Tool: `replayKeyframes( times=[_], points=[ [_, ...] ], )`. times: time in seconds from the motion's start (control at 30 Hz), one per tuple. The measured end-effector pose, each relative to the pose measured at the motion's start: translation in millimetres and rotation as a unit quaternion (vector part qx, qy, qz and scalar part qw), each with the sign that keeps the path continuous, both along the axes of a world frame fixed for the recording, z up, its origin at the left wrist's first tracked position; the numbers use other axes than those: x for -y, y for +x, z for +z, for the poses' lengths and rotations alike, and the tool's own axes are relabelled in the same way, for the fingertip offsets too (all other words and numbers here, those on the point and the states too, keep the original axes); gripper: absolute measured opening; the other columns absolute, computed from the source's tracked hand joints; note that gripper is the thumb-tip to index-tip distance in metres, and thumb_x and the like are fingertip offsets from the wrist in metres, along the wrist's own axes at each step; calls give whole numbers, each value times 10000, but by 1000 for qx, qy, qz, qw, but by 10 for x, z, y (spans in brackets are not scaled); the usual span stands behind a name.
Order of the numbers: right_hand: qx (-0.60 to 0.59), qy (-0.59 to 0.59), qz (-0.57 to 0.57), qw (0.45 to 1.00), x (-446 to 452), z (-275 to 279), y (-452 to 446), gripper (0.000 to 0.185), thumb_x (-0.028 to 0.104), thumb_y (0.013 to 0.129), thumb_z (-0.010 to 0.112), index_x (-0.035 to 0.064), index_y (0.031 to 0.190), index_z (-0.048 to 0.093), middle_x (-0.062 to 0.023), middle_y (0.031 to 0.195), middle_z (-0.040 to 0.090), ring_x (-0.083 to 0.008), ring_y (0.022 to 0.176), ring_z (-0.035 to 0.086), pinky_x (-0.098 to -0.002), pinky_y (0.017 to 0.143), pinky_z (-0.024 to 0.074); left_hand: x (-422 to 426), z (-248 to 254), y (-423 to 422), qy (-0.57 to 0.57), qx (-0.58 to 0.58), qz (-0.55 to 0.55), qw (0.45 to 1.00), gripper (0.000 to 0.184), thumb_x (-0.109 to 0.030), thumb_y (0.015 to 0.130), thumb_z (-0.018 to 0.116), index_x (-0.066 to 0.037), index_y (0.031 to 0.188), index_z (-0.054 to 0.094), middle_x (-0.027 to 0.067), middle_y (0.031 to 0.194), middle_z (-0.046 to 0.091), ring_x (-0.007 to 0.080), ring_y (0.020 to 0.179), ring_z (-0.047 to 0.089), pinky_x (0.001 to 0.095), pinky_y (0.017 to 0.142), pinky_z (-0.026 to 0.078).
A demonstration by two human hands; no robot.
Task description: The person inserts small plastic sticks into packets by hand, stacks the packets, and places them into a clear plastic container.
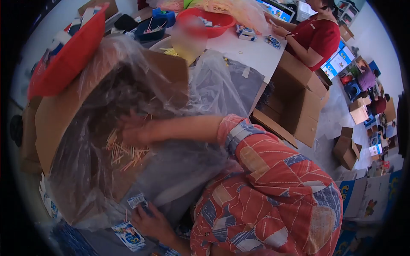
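My right hand (136, 129), smeared by motion, reaches into a cardboard box (64, 123) lined with a clear plastic bag (68, 170). It is over a loose pile of thin pale sticks (121, 153); its fingers are too blurred to show a grip. Lower down, my left hand (151, 224) has its fingers closed at the edge of a small blue-and-white printed packet (136, 199). Just beside that hand lie more printed packets (129, 235), overlapping, with a few thin stick ends near their top.
A red basin (68, 59) is tilted at the box's far left. On the white table (256, 53) stand another red basin (222, 27) and several packet stacks (246, 33). A co-worker in a red top (322, 38) works there. An open carton (286, 102) stands behind my arm.
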State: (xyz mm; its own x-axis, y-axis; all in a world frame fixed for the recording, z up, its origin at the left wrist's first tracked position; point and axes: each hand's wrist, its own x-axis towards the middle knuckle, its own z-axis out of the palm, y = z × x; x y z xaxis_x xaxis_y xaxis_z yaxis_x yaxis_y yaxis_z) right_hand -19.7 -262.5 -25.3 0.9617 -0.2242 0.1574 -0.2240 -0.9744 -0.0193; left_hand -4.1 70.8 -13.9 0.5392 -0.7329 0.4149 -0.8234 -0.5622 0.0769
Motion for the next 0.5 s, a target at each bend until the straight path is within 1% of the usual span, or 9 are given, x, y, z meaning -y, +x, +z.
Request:
replayKeyframes(
  times=[0.07,0.1,0.13,0.17,0.2,0.23,0.33,0.4,0.5],
  points=[
    [118,-81,-80,986,21,-135,-125,500,337,808,658,150,1269,604,-121,1092,653,-285,1067,608,-541,857,491,52,104,-94,7,-16,-1,1000,317,-242,900,630,16,1082,651,174,1106,609,376,1017,558,493,856,463],
    [-65,114,-53,990,85,195,-193,489,253,816,659,156,1292,600,-86,938,720,-258,907,687,-425,776,547,72,113,-126,17,-18,5,1000,293,-199,883,624,14,1082,647,169,1111,608,370,1024,556,485,856,469],
    [-75,328,-50,940,128,211,-262,521,215,818,678,182,1328,583,-85,928,746,-242,879,713,-397,760,558,100,91,-157,25,-22,19,999,276,-156,865,618,12,1082,644,164,1115,607,364,1031,555,477,856,474],
    [-129,230,-71,962,140,235,-251,474,180,862,653,205,1331,592,-85,897,753,-207,816,731,-357,713,568,113,47,-176,30,-27,40,998,270,-129,843,617,6,1076,644,156,1119,607,355,1022,564,459,846,486],
    [-63,300,-110,946,-74,494,-344,400,201,908,617,210,1308,614,-104,910,746,-205,812,729,-364,761,561,124,14,-174,31,-34,56,997,269,-101,822,617,-1,1070,645,149,1122,607,346,1013,572,440,836,498],
    [-14,296,-150,943,-146,479,-285,363,243,941,590,168,1294,622,-117,887,741,-220,891,719,-384,840,538,134,14,-176,14,-27,63,998,255,-81,801,626,-8,1044,654,134,1099,617,334,986,586,425,808,510],
    [7,297,-80,951,-54,348,-330,401,292,956,576,92,1303,598,-157,962,726,-269,1008,684,-399,915,502,164,-82,-142,-55,-9,59,997,223,-49,768,645,-14,987,667,108,1045,637,318,928,610,411,754,526],
    [172,289,-43,941,102,181,-282,445,317,952,585,31,1292,586,-205,1051,703,-319,1073,653,-399,933,493,123,-123,-105,-103,4,45,994,202,-38,757,655,-14,957,672,96,1013,647,313,896,619,412,728,529],
    [93,310,-24,946,228,318,-353,575,358,896,630,49,1367,515,-238,1119,669,-379,1101,621,-425,965,453,97,-81,-112,-172,-24,26,985,181,-27,740,668,-16,920,678,84,960,657,311,862,621,423,704,528]
  ],
)
